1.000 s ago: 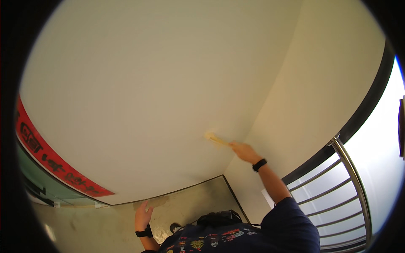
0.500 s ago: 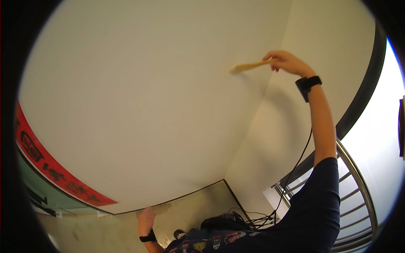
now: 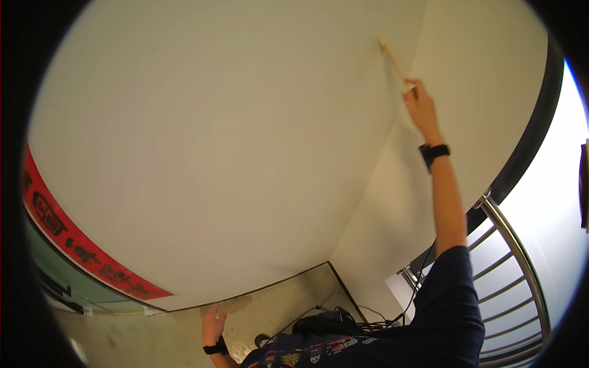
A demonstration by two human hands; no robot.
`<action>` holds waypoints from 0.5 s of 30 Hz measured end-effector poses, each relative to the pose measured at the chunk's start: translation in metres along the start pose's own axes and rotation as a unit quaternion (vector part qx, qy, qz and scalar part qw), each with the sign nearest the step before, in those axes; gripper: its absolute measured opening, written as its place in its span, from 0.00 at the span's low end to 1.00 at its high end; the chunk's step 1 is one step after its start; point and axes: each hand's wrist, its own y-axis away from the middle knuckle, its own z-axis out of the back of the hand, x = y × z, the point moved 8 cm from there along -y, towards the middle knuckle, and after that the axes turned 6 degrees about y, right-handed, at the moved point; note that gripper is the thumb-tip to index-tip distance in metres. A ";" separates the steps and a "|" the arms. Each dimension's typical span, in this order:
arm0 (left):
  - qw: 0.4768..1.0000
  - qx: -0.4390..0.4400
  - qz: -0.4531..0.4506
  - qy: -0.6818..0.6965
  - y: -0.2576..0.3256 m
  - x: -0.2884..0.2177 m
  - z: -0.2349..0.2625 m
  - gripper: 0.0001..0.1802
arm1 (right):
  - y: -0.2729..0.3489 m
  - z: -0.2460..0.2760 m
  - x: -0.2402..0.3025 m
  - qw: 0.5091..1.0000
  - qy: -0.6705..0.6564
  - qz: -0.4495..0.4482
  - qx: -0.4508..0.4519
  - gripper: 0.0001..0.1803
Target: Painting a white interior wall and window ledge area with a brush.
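At the upper right, my right hand [image 3: 420, 105] is raised and closed round the handle end of a slim, pale wooden brush [image 3: 394, 60]. The brush points up and left, its tip at or close to the off-white wall [image 3: 233, 135], near the corner; contact cannot be told for sure. My left hand [image 3: 213, 325] is low at the wall's foot, fingers apart and holding nothing. Each wrist wears a black band.
A red banner with dark characters [image 3: 80, 251] curves along the left, by a greenish door [image 3: 61, 270]. A metal railing [image 3: 521, 264] stands at the lower right. Black cables [image 3: 383, 323] and a dark bag-like thing [image 3: 325, 323] are near my body, above the floor [image 3: 141, 337].
My right hand has swung the brush from pointing left to pointing up and left, its tip moving up and right along the wall. The left hand has barely moved.
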 end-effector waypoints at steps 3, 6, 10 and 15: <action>0.998 -0.004 -0.043 -0.044 0.000 -0.006 0.000 0.23 | 0.069 -0.072 0.008 0.993 0.008 -0.107 0.057 0.18; 0.994 -0.028 -0.096 -0.050 -0.008 -0.017 -0.001 0.23 | 0.140 -0.116 0.035 0.994 -0.024 -0.096 0.041 0.20; 0.997 -0.012 -0.072 -0.030 -0.010 -0.033 -0.003 0.22 | 0.237 -0.171 0.075 0.981 -0.091 -0.161 0.061 0.20; 0.998 -0.013 -0.050 -0.019 0.005 -0.031 0.000 0.22 | 0.325 -0.217 0.161 0.913 -0.271 -0.274 0.135 0.21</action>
